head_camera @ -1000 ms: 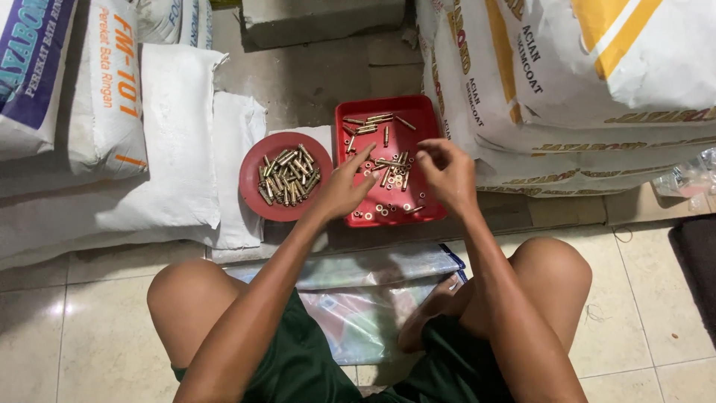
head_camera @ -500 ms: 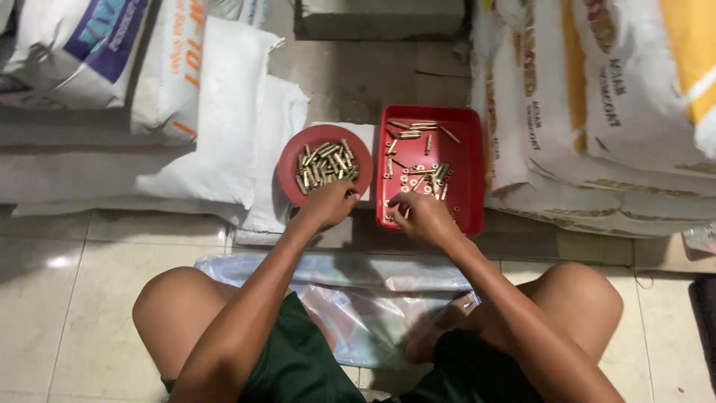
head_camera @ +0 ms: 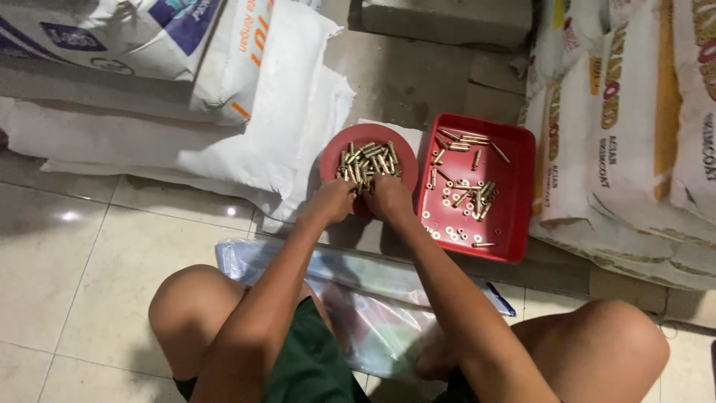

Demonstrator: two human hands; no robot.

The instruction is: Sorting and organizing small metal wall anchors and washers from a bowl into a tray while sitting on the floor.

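From the head camera, both hands meet at the near rim of a round red dish (head_camera: pixel 339 149) heaped with short brass pins (head_camera: pixel 371 161). The left hand (head_camera: pixel 332 201) is curled, fingers tucked under at the dish's edge; the right hand (head_camera: pixel 389 198) is curled beside it, knuckles almost touching the left. Whether either has pins pinched inside cannot be told — the fingertips are hidden.

Just right of the dish, touching or nearly so, lies a red rectangular tray (head_camera: pixel 514 194) with scattered brass pins and small rings (head_camera: pixel 451 224). Room is tight: white sacks (head_camera: pixel 246 142) press against the dish's left side, and a stack of printed sacks (head_camera: pixel 619 142) crowds the tray's right edge. Behind both is bare concrete and a grey block (head_camera: pixel 447 21). Nearer the body, a clear plastic bag (head_camera: pixel 373 298) lies flat on the tiled floor (head_camera: pixel 67 283) between the bent knees — the forearms cross over it.
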